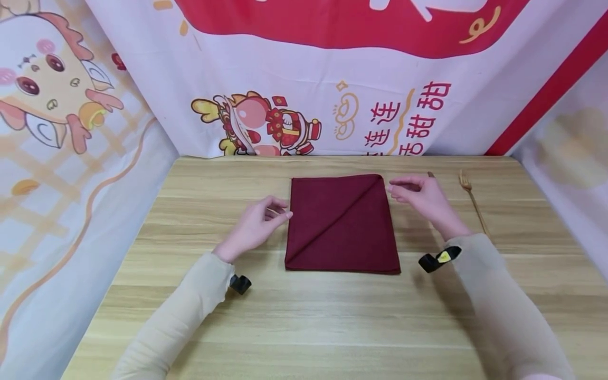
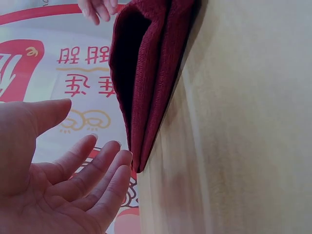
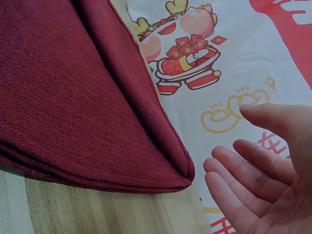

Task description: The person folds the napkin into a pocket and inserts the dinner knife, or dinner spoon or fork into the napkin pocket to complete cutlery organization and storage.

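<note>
A dark red cloth napkin (image 1: 342, 224) lies folded into a near square on the wooden table, a diagonal fold running from its near left corner to its far right corner. My left hand (image 1: 260, 221) is beside the napkin's left edge, fingers loosely bent and holding nothing. In the left wrist view, the layered edge of the napkin (image 2: 151, 83) shows next to the left hand's spread fingers (image 2: 105, 180). Off the far right corner hovers my right hand (image 1: 423, 200), relaxed, with nothing in it. The right wrist view has a gap between that hand (image 3: 263, 175) and the napkin's corner (image 3: 165, 170).
To the right on the table (image 1: 304, 327) lies a gold fork (image 1: 472, 198). The tip of another utensil (image 1: 430, 174) pokes out behind the right hand, mostly hidden. A printed cloth backdrop (image 1: 304, 79) stands along the table's far edge, with more printed cloth at the left.
</note>
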`<state>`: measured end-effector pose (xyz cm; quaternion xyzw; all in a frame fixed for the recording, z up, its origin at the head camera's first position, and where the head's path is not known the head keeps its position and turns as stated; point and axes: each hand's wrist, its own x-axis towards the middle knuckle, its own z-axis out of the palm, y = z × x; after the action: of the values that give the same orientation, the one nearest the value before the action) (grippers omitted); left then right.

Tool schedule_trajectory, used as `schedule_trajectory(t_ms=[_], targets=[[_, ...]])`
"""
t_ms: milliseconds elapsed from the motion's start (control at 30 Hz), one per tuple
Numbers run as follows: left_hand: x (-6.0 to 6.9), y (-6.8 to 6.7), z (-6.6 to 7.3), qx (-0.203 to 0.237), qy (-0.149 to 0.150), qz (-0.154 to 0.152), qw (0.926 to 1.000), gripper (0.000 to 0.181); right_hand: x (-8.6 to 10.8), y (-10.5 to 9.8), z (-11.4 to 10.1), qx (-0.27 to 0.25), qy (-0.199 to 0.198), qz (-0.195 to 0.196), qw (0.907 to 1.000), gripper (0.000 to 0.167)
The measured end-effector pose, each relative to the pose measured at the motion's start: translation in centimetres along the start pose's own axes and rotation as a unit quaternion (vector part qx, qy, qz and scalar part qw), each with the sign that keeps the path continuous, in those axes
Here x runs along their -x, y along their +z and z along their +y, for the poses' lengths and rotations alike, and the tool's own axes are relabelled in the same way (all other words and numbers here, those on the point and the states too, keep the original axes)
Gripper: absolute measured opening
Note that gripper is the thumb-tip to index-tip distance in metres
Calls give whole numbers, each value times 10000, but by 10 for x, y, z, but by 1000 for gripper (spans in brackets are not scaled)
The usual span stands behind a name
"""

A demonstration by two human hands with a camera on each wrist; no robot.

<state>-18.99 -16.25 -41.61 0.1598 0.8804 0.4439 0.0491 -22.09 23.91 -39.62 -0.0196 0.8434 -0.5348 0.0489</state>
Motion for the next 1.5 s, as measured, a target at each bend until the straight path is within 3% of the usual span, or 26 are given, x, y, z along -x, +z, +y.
schedule_trajectory(t_ms=[133,400,633,933,1167,1500], targets=[[4,2,-2,43,-5,1,10000,37,-6,3,0,-122,36,136,9998,50],[19,10,-3,70,-25,-172,9998,39,-18,8,4,157,269,327,9990,60],[31,16,-4,6,-89,-316,9995,36,-29,14,14,-406,356,190,9984,53],[44,17,-2,125,-76,-333,9993,31,-41,18,17,-464,604,42,9971,59],[51,17,2,-47,-91,-417,9991,16,-49,24,16,-639,656,109,9957,60],[54,20,0,-53,0,-576,9983,18,-59,29,17,-722,566,64,9958,51]])
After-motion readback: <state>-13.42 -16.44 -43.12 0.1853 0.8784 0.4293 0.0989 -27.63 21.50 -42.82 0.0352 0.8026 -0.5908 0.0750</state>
